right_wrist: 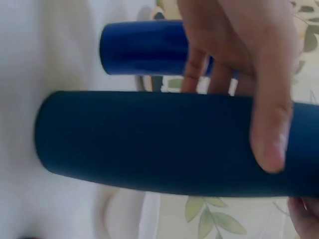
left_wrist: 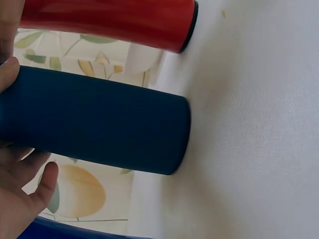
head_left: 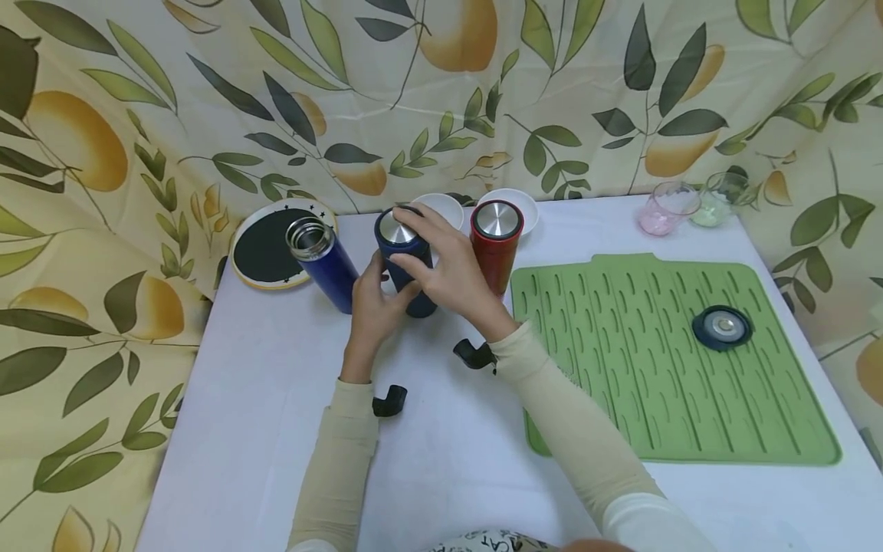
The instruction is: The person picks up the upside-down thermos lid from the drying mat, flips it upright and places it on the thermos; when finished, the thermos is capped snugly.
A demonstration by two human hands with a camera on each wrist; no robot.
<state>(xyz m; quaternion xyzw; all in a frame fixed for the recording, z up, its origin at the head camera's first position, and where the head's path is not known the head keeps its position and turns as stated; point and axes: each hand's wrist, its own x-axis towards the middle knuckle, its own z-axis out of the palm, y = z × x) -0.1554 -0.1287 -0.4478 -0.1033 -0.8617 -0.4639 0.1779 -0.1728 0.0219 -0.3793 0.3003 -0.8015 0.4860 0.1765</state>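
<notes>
A dark blue thermos (head_left: pixel 421 303) with a silver-topped lid (head_left: pixel 397 228) stands upright on the white table. My left hand (head_left: pixel 378 310) grips its side, the thumb lying across the front in the right wrist view. At the top, my right hand (head_left: pixel 451 264) holds the lid, its fingers reaching over the far edge and its thumb low on the near side. On the left stands a brighter blue thermos (head_left: pixel 333 272), lidless, its steel mouth exposed. A red thermos (head_left: pixel 495 249) with a silver-topped lid stands right of my right hand.
A green ridged mat (head_left: pixel 621 368) covers the table's right side, a dark round lid (head_left: pixel 721 328) lying on it. A black round board (head_left: pixel 265 249) sits back left. Behind the thermoses are white bowls (head_left: pixel 527 203); glass cups (head_left: pixel 665 207) stand back right.
</notes>
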